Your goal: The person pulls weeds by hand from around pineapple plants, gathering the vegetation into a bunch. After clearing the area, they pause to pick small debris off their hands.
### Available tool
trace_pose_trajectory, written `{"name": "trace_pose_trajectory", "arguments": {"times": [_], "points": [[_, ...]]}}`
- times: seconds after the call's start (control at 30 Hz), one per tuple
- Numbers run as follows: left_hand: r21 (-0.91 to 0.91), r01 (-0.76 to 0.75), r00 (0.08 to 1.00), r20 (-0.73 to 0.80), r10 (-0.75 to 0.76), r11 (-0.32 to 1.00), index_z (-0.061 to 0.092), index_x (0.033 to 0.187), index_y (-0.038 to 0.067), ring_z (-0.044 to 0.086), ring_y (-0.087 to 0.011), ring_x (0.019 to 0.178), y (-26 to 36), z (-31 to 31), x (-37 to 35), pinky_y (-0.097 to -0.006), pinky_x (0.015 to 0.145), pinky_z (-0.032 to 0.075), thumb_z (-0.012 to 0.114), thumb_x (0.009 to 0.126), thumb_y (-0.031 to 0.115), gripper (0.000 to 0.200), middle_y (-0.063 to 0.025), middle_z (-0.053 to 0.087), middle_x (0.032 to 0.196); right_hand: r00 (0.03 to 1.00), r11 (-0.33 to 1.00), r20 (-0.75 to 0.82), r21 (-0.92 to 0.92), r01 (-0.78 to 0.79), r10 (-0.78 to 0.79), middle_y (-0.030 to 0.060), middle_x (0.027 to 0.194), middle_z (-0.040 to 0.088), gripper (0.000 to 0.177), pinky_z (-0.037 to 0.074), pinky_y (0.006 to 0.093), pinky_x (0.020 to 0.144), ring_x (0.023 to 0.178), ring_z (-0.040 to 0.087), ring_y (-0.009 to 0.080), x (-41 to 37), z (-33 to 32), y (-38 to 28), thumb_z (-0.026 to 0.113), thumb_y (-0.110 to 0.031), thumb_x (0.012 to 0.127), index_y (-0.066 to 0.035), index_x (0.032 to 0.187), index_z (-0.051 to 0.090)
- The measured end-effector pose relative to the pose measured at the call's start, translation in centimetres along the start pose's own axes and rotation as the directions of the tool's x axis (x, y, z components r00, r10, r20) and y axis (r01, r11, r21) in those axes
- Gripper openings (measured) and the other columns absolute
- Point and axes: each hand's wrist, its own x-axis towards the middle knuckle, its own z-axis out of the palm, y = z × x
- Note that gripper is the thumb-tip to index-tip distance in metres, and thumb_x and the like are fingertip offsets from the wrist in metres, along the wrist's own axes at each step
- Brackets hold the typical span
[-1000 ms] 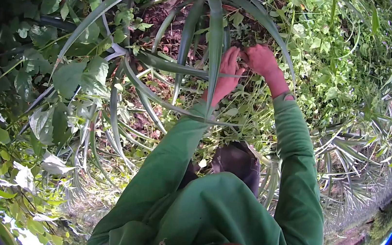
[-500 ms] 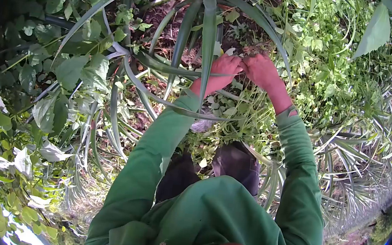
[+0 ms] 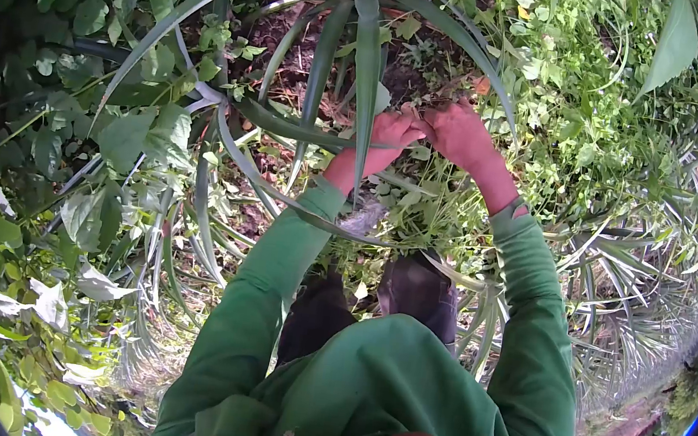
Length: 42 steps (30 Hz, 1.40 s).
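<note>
My left hand (image 3: 387, 138) and my right hand (image 3: 461, 134) meet over the weeds, fingertips close together. Both have their fingers bent in and closed on something too small to make out, at the base of low green weeds (image 3: 432, 176). A long leaf of the spiky plant (image 3: 369, 64) hangs in front of my left wrist and partly hides it. Bare dark soil (image 3: 402, 81) shows just beyond the fingers.
Broad-leaved plants (image 3: 126, 134) fill the left side. Dense low weeds (image 3: 581, 98) cover the right, with more spiky plants (image 3: 618, 295) lower down. A large leaf (image 3: 673, 50) hangs at the upper right. My shoes (image 3: 420, 292) are below my hands.
Both hands have come slightly down and nearer to me, still together. A small orange-brown spot now shows above my right hand.
</note>
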Motion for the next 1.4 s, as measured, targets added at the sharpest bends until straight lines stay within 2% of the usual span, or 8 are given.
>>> {"name": "trace_pose_trajectory", "arguments": {"times": [0.43, 0.57, 0.73, 0.9, 1.07, 1.27, 1.33, 1.4], "points": [[0.124, 0.034, 0.994, -0.109, -0.02, 0.992, 0.07, 0.1, 0.006, 0.065, -0.0419, 0.074, -0.1, 1.9, -2.4, -0.0518, 0.071, 0.051, 0.06, 0.101, 0.025, 0.021, -0.0177, 0.066, 0.074, 0.996, 0.995, 0.029, 0.058, 0.087, -0.088, 0.0113, 0.081, 0.072, 0.048, 0.049, 0.0448, 0.097, 0.084, 0.07, 0.031, 0.4, 3.1, 0.8, 0.048, -0.049, 0.103, -0.013, 0.128, 0.068], [0.008, -0.119, 0.988, -0.097, 0.119, 0.993, 0.071, 0.101, 0.008, 0.064, -0.0414, 0.074, 0.5, -0.1, -7.0, -0.0511, 0.071, 0.051, 0.061, 0.101, 0.024, 0.02, -0.0179, 0.065, 0.077, 0.998, 0.999, 0.053, 0.011, 0.042, -0.043, 0.006, 0.077, 0.071, 0.03, 0.049, 0.0444, 0.091, 0.08, 0.071, 0.0255, -2.8, 2.3, -5.3, 0.054, -0.033, 0.101, -0.015, 0.085, 0.072], [0.037, 0.03, 0.987, 0.155, -0.036, 0.999, 0.069, 0.098, 0.007, 0.066, -0.0355, 0.091, 2.3, -4.5, -12.3, -0.0479, 0.079, 0.055, 0.06, 0.1, 0.023, 0.019, -0.0147, 0.066, 0.093, 0.997, 0.998, 0.05, 0.009, -0.065, 0.064, 0.006, 0.077, 0.07, 0.03, 0.048, 0.0399, 0.085, 0.078, 0.071, 0.0236, -5.3, 1.6, -12.8, 0.056, -0.033, 0.1, -0.014, 0.083, 0.072], [0.044, -0.049, 0.996, 0.076, 0.046, 0.998, 0.07, 0.102, 0.006, 0.065, -0.0357, 0.088, 0.1, -3.7, -14.8, -0.0478, 0.076, 0.052, 0.061, 0.101, 0.024, 0.021, -0.0158, 0.066, 0.09, 0.991, 0.992, 0.1, 0.081, -0.096, 0.088, 0.0035, 0.077, 0.069, 0.033, 0.048, 0.0397, 0.084, 0.077, 0.07, 0.0241, -4.2, 1.2, -13.6, 0.058, -0.038, 0.098, -0.013, 0.082, 0.072], [-0.04, 0.124, 0.992, 0.015, -0.123, 0.992, 0.067, 0.116, 0.004, 0.065, -0.0381, 0.089, 1.2, -4.4, -16.4, -0.0489, 0.079, 0.052, 0.058, 0.103, 0.023, 0.025, -0.0175, 0.068, 0.095, 0.932, 0.943, -0.198, 0.078, 0.323, -0.303, 0.0082, 0.077, 0.068, 0.04, 0.046, 0.0441, 0.096, 0.083, 0.07, 0.0284, 0.2, 6.8, -9.1, 0.06, -0.049, 0.096, -0.012, 0.083, 0.073], [-0.065, 0.214, 0.977, -0.006, -0.215, 0.975, 0.062, 0.092, -0.003, 0.063, -0.0421, 0.078, 2.2, -4.6, -16.4, -0.0518, 0.072, 0.049, 0.057, 0.104, 0.022, 0.028, -0.0212, 0.065, 0.084, 0.975, 0.973, -0.013, 0.07, 0.221, -0.22, 0.0097, 0.073, 0.067, 0.043, 0.044, 0.0477, 0.098, 0.08, 0.07, 0.0294, -2.3, 4.6, -8.6, 0.054, -0.049, 0.1, -0.012, 0.089, 0.074], [-0.069, 0.034, 0.991, -0.124, -0.042, 0.997, 0.062, 0.092, -0.004, 0.063, -0.0432, 0.078, 1.9, -4.5, -17.5, -0.052, 0.071, 0.048, 0.058, 0.103, 0.022, 0.029, -0.022, 0.065, 0.083, 0.998, 0.996, 0.048, 0.079, 0.03, -0.034, 0.0078, 0.071, 0.067, 0.046, 0.044, 0.0454, 0.092, 0.072, 0.068, 0.0295, -5.4, 3.7, -11.5, 0.054, -0.049, 0.101, -0.012, 0.082, 0.073], [-0.137, 0.113, 0.993, 0.048, -0.107, 0.984, 0.063, 0.092, -0.003, 0.063, -0.0426, 0.083, 2.2, -4.5, -20.2, -0.0504, 0.073, 0.049, 0.06, 0.102, 0.02, 0.025, -0.0218, 0.066, 0.087, 0.999, 0.994, 0.017, 0.095, -0.05, 0.049, 0.007, 0.067, 0.066, 0.047, 0.044, 0.0425, 0.087, 0.067, 0.066, 0.0281, -9.2, 2.1, -14.8, 0.055, -0.047, 0.101, -0.011, 0.077, 0.072]]}}
